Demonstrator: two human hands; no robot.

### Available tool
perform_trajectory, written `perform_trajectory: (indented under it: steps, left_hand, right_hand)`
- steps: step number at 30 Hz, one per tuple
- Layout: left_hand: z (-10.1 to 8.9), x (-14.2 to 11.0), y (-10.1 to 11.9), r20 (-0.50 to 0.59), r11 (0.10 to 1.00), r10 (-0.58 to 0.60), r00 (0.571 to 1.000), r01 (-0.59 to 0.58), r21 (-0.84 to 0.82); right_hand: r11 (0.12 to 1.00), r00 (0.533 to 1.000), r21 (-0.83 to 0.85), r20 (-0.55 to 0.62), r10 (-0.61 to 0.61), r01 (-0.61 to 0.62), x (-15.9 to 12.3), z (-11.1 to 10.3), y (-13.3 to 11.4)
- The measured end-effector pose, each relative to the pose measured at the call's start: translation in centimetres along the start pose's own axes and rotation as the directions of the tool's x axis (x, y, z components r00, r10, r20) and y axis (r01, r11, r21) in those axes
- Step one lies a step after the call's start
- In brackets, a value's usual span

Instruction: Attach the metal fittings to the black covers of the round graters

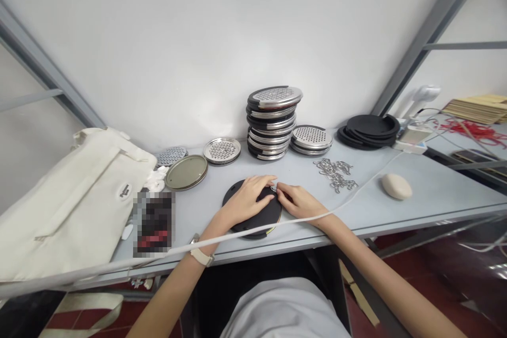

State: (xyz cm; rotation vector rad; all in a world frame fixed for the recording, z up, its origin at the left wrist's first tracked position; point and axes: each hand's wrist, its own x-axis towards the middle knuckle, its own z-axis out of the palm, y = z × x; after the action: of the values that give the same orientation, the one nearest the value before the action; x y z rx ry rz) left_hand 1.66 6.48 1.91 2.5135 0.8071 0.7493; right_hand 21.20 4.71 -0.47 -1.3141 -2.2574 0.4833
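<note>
A round black disc (253,222) lies on the table in front of me, a thin yellow-green edge showing beneath it. Across its top rests my left hand (250,198), fingers stretched toward the far right rim and thumb apart from them. At that rim, my right hand (295,199) is closed, its fingertips pinching a small shiny metal hook (273,189), which is partly hidden between both hands. To the right is a loose pile of similar small metal hooks (336,173).
Behind stand a tall stack of perforated metal discs (273,127), a lower stack (311,138) and black discs (370,129). Olive lids (186,172) and a cream bag (79,190) lie left. A white cable (237,233) crosses over my forearms. A beige rounded object (396,186) sits right.
</note>
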Motion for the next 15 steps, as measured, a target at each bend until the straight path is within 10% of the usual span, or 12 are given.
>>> perform_trajectory:
  steps: [15]
  left_hand:
    - [0.01,0.1,0.07,-0.014,0.999,0.012,1.0,-0.012,0.034]
  right_hand:
    - [1.0,1.0,0.012,-0.005,-0.013,0.013,0.04,-0.04,0.04]
